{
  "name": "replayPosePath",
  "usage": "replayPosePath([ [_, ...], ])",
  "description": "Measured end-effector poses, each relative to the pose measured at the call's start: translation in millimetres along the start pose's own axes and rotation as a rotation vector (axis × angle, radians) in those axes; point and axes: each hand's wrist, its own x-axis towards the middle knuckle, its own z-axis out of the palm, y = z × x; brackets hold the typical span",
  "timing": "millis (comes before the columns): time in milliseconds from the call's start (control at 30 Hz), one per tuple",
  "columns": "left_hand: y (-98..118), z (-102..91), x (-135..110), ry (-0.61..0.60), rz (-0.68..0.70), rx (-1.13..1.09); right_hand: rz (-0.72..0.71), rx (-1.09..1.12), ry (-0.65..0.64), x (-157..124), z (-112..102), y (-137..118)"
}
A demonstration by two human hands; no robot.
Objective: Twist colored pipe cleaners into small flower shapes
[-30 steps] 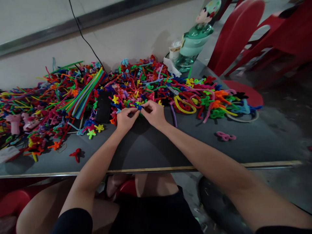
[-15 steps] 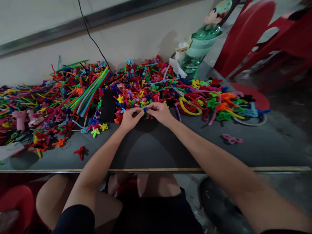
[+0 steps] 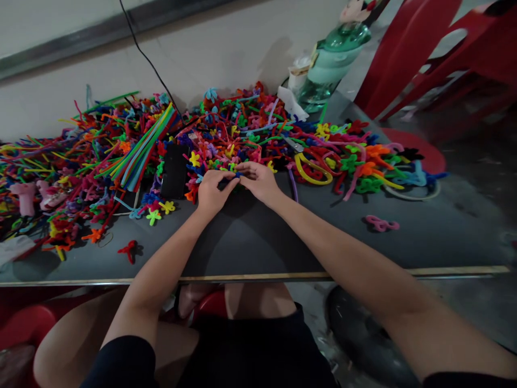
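Note:
My left hand (image 3: 212,189) and my right hand (image 3: 258,182) meet at the near edge of a big heap of coloured pipe cleaners (image 3: 226,134) on a dark grey table (image 3: 250,242). Both hands pinch a small blue pipe-cleaner piece (image 3: 236,174) held between their fingertips, just above the table top. Most of the piece is hidden by my fingers. A black rectangular object (image 3: 174,171) lies just left of my left hand.
Yellow-handled scissors (image 3: 309,167) lie right of my right hand. A pink twisted piece (image 3: 382,223) and a red one (image 3: 128,250) lie apart on the table. A green bottle (image 3: 327,70) stands at the back. Red plastic chairs (image 3: 428,48) are at the right.
My hands stay together on the blue piece, with the fingers working it slightly. The camera view has shifted a little.

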Motion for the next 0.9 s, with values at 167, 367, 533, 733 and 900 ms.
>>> replayPosePath([
  [167,-2,1.3,1,-0.024,-0.030,-0.020,-0.011,0.048,-0.062,0,-1,-1],
  [367,-5,6.0,-2,0.003,-0.199,-0.125,0.035,0.032,-0.071,1,5,-1],
  [533,-6,5.8,-1,-0.026,-0.281,-0.128,-0.152,-0.262,0.073,-6,8,-8],
  [733,-3,4.0,-1,-0.053,-0.227,-0.059,-0.250,-0.396,0.147,-10,5,-12],
  [900,-3,3.1,-2,-0.005,-0.190,0.007,-0.279,-0.388,0.119,-9,6,-11],
])
